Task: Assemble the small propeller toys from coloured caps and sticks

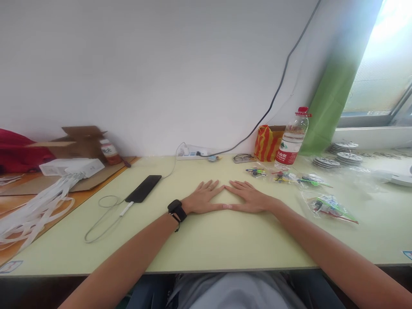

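Observation:
Both hands lie flat on the pale green table (234, 249), palms down with fingers spread. My left hand (204, 198) has a ring on one finger and a black watch (177, 209) at the wrist. My right hand (249, 197) mirrors it; the thumbs and index fingertips touch, framing a small triangle of tabletop. Neither hand holds anything. Left of my left hand rests a black phone (143, 189) with a white cable plugged in. Small clear bags of colourful parts (331, 207) lie to the right of my right hand.
A power strip (191, 155), glasses (243, 158), a striped bag (268, 143) and a large water bottle (292, 139) stand or lie along the wall. Stacked discs (349, 158) are at the right. White straps (45, 206) and a cardboard box (85, 143) occupy the left.

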Tool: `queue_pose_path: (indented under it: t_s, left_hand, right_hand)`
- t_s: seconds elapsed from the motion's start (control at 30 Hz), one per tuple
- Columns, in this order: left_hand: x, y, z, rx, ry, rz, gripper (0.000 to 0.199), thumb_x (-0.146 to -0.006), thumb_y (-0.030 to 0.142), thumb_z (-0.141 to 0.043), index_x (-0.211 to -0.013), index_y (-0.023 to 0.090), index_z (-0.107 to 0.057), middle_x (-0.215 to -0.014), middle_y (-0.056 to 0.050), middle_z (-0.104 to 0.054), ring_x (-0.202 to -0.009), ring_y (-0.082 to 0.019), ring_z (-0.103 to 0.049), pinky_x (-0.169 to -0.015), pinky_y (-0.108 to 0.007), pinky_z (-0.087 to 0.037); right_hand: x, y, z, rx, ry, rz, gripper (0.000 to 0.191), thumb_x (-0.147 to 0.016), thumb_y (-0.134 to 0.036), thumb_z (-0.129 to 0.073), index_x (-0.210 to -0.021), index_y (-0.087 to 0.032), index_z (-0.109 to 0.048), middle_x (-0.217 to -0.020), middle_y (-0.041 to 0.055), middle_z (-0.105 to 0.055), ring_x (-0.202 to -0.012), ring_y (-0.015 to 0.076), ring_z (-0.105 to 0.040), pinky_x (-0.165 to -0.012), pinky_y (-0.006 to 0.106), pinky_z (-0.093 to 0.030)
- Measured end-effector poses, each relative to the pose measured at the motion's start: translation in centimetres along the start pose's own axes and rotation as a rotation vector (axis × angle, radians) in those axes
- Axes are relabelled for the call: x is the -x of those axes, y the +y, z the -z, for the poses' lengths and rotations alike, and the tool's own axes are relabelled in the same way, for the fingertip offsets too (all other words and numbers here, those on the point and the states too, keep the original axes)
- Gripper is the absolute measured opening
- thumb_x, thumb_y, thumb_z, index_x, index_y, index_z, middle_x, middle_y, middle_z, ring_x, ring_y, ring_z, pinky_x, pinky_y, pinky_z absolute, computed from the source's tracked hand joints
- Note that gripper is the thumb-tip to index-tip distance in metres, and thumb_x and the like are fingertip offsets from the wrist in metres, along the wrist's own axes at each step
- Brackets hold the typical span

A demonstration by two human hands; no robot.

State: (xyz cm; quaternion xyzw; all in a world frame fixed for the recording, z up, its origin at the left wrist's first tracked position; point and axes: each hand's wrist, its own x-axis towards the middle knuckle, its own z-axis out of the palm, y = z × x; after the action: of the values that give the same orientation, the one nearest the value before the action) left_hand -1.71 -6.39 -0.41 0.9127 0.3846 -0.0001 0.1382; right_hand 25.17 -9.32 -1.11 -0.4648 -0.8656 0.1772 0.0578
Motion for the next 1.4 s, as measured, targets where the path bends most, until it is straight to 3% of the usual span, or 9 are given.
queue_pose_path:
  t_s: [0.67,0.87,1.07,1.4]
  left_hand:
    - [0.2,0.6,0.2,-0.013,0.004,0.018,0.094,-0.089,0.087,-0.031,-0.166,0.036,-0.012,-0.174,-0.002,-0.004,-0.161,-0.034,0.001,-0.128,-0.056,0.001]
    - [-0.3,0.5,-0.7,-0.034,0.069,0.048,0.082,-0.097,0.079,-0.019,-0.166,0.036,-0.014,-0.174,0.001,-0.008,-0.161,-0.030,-0.004,-0.129,-0.056,-0.001]
    - [-2.3,0.2,-1.7,-0.032,0.171,0.188,0.072,-0.098,0.075,-0.015,-0.163,0.043,-0.022,-0.173,0.004,-0.018,-0.161,-0.032,-0.011,-0.126,-0.064,-0.003]
    - [-8.3,-2.0,-2.0,-0.067,0.266,0.417,0.067,-0.100,0.061,-0.020,-0.161,0.036,-0.032,-0.172,0.000,-0.025,-0.160,-0.033,-0.015,-0.125,-0.064,-0.008]
  right_hand:
    - [-0.2,-0.2,-0.1,0.005,0.021,-0.010,0.097,-0.088,-0.088,-0.035,-0.167,-0.035,-0.017,-0.174,0.0021,-0.008,-0.161,0.0316,-0.004,-0.130,0.052,-0.003]
    - [-1.5,-0.1,-1.3,0.064,0.083,-0.050,0.080,-0.099,-0.075,-0.017,-0.167,-0.032,-0.017,-0.173,0.0016,-0.013,-0.160,0.0289,-0.010,-0.129,0.054,-0.003]
    - [-3.9,0.2,-2.2,0.103,0.125,-0.151,0.074,-0.103,-0.066,-0.011,-0.168,-0.030,-0.015,-0.173,-0.0010,-0.015,-0.160,0.0256,-0.012,-0.128,0.052,-0.006]
    - [-10.3,1.6,-1.7,0.106,0.165,-0.374,0.066,-0.106,-0.054,-0.015,-0.167,-0.030,-0.018,-0.174,-0.0016,-0.014,-0.160,0.0225,-0.012,-0.127,0.049,-0.003]
